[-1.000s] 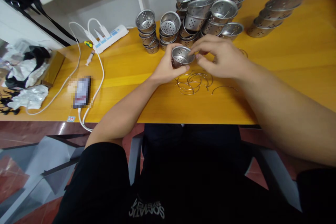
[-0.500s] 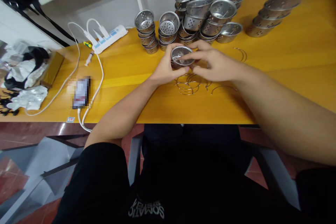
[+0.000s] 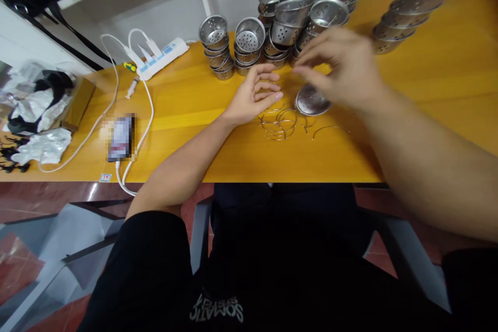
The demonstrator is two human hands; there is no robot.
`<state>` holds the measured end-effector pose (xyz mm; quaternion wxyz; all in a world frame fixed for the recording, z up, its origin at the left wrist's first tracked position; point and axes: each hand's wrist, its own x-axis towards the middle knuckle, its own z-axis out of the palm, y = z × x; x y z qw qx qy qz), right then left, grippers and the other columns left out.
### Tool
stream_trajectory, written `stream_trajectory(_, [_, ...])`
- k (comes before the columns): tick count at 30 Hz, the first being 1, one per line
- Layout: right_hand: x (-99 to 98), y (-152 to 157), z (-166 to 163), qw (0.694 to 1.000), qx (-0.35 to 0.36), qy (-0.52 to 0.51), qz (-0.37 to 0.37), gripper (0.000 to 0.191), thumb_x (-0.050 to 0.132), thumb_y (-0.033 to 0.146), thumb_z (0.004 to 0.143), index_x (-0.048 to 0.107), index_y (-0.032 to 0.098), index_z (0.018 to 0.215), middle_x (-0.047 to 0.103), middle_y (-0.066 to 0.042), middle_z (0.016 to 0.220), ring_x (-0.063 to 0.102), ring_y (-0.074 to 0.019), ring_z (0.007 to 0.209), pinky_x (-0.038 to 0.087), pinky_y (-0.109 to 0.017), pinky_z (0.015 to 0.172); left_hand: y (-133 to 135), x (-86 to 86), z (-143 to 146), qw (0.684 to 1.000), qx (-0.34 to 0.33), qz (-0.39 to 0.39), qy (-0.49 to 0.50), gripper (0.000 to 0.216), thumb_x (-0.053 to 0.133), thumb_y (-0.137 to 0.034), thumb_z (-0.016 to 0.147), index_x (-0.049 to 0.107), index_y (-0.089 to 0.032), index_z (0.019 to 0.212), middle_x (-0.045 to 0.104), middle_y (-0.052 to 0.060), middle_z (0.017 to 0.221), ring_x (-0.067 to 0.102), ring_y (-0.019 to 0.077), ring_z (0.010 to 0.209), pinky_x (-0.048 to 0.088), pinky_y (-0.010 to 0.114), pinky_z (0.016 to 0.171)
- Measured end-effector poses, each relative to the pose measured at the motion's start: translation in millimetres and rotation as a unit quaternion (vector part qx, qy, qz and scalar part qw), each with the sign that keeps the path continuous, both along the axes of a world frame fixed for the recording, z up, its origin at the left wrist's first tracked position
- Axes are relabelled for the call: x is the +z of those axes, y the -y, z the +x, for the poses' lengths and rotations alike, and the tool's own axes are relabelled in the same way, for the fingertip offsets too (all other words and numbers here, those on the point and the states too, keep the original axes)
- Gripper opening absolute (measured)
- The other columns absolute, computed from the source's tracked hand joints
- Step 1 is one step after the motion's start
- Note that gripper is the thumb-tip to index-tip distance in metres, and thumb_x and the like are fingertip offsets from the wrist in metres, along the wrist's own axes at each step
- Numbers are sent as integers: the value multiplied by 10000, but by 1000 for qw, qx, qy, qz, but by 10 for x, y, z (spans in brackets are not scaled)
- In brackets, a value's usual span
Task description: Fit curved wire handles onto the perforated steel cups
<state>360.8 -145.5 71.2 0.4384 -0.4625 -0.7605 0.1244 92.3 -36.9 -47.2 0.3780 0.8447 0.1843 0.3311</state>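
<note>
My left hand [image 3: 260, 91] rests just above the table, fingers loosely curled and apart, with nothing in it. Close by lie several thin bent wire rings [image 3: 280, 123]. Farther right, my right hand [image 3: 340, 65] is raised and smeared by motion. Its thumb stands apart from its bent fingers, and no object shows between them. Below it sits a round shiny metal piece [image 3: 312, 100], partly covered; whether it is a perforated cup or a flat lid I cannot tell. Behind both hands stand stacked perforated metal cups [image 3: 249, 36], some hidden by my right hand.
Another cup stack [image 3: 408, 15] leans at the far right. On the left are a white power strip [image 3: 165, 57] with cables, a syringe [image 3: 132, 87] and a phone [image 3: 120, 137] with its screen blurred. Crumpled plastic bags [image 3: 42, 145] lie at the table's left end.
The perforated cup is gone from between my hands. My left hand has loosened. My right hand has moved up and right, and the round metal piece now shows below it.
</note>
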Motion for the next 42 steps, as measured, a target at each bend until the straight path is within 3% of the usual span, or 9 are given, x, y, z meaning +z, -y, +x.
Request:
stream_trajectory(6, [-335,-223,-101,998,-5,35,-46,515,739,909,1184,892,417,1187,897,-125,1430,785,-470,1377,627,-762,1317,-99,-69,82,998,22,-48,41,657,700,-500,1261,418,-289,1816,577,185,1773,736,272,1544,662,608,1417])
stream_trajectory(13, [-81,-151,72,990,-133,40,-5,779,450,961,1281,838,304,1124,875,-228,1259,807,-419,1246,666,-632,1211,-174,-56,-42,998,36,-30,34,592,727,-474,1231,506,-272,1742,600,190,1779,715,302,1576,663,590,1385])
stream_trajectory(20, [-89,-89,59,990,-127,57,-10,891,384,1036,1250,855,301,1076,874,-221,1184,818,-431,1204,688,-639,1189,-200,-108,-32,999,38,-9,31,575,650,-459,1271,486,-269,1788,579,186,1785,695,316,1620,649,608,1398])
stream_trajectory(27, [-18,-103,276,987,-109,119,-26,735,592,902,1295,895,236,1230,882,-240,1307,827,-395,1243,671,-577,1199,-197,-80,-80,999,43,-12,23,633,702,-497,1248,500,-265,1801,569,207,1821,695,319,1584,648,610,1378])
stream_trajectory(29, [-1,-120,452,980,-84,169,-57,758,748,951,1216,900,224,1370,880,-227,1349,837,-376,1179,682,-559,1124,-197,-72,-74,999,45,-14,26,621,740,-488,1230,529,-262,1769,593,201,1812,714,301,1548,667,580,1347])
stream_trajectory(31, [-4,-140,618,962,-41,230,-140,982,1027,1004,969,850,238,1557,877,-198,1393,833,-322,1013,690,-496,922,-193,-62,-71,998,48,-14,24,612,753,-466,1227,539,-260,1762,603,199,1822,726,288,1533,679,552,1325])
stream_trajectory(33, [-19,-161,743,935,-5,255,-246,1094,1239,845,784,820,250,1600,899,-140,1308,826,-280,909,672,-434,801,-186,-52,-72,999,50,-12,15,613,750,-444,1229,540,-255,1773,606,202,1834,730,285,1536,685,540,1313])
stream_trajectory(36, [-8,-193,892,911,15,252,-326,777,1252,508,904,849,251,1517,917,-73,1183,830,-250,862,660,-409,768,-177,-41,-77,999,52,-9,9,606,741,-413,1223,552,-242,1773,616,209,1824,730,292,1539,684,534,1302])
stream_trajectory(42, [83,-275,1269,960,-115,175,-186,569,1211,301,876,889,255,1344,885,-58,1165,805,-289,964,689,-514,943,-119,-16,-108,998,58,16,11,544,667,-408,1259,549,-261,1770,611,195,1785,729,303,1549,696,534,1283])
